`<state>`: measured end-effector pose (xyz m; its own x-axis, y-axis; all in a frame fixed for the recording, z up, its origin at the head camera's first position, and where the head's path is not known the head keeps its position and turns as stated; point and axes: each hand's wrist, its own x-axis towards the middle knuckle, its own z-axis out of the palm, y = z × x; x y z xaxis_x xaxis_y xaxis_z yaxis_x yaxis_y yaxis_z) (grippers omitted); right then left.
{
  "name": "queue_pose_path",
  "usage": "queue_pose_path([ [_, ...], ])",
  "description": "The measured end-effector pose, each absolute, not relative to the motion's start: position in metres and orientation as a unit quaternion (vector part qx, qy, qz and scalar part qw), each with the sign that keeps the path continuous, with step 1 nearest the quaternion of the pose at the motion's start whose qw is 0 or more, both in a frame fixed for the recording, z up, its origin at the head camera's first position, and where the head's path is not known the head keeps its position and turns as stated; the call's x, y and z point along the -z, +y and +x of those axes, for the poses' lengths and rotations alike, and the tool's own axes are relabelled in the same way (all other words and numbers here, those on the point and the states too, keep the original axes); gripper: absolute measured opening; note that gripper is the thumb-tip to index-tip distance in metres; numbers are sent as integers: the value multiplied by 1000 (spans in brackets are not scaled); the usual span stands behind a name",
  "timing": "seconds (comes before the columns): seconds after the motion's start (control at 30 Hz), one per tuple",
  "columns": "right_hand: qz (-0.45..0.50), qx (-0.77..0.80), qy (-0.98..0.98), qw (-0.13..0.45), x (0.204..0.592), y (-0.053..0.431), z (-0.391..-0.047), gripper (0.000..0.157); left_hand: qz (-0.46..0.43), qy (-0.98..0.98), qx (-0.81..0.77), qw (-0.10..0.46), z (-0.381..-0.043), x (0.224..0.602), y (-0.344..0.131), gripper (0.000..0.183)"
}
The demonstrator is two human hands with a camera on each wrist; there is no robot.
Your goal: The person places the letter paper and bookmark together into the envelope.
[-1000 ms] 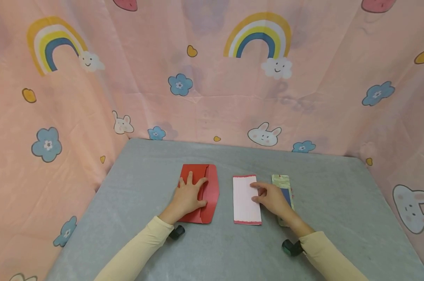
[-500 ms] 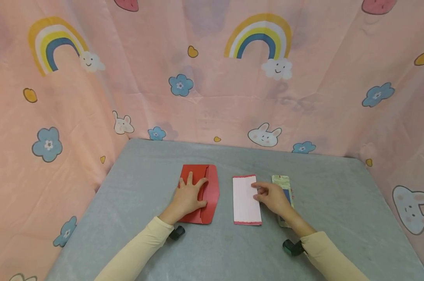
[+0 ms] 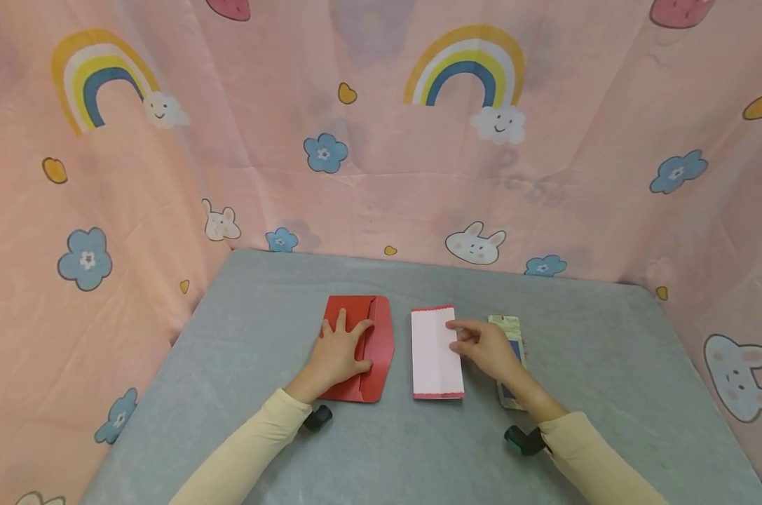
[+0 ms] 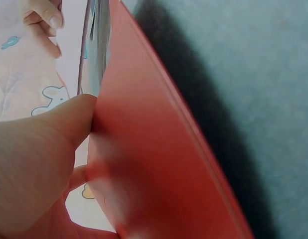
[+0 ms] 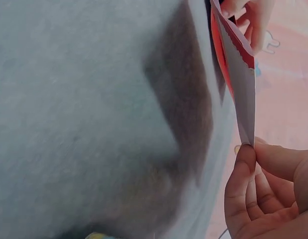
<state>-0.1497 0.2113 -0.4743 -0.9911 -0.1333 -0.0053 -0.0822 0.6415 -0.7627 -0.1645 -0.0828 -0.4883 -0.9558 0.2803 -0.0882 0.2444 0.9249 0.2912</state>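
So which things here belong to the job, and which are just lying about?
Seemingly in the job:
red envelope, left hand on it
white card with red edges, pinched in the right hand

Probably just lying about:
pale green packet, in neither hand

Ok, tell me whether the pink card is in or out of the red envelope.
Out: in the head view, the right hand pinches the pink card, grey table showing between it and the red envelope.
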Motion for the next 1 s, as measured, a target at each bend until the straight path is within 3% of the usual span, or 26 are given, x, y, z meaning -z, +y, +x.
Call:
queue_pose_path([
  [1.0,-64,445,892,54,476,152,-174,34,130,980,-137,68,-165,485,-81,74],
])
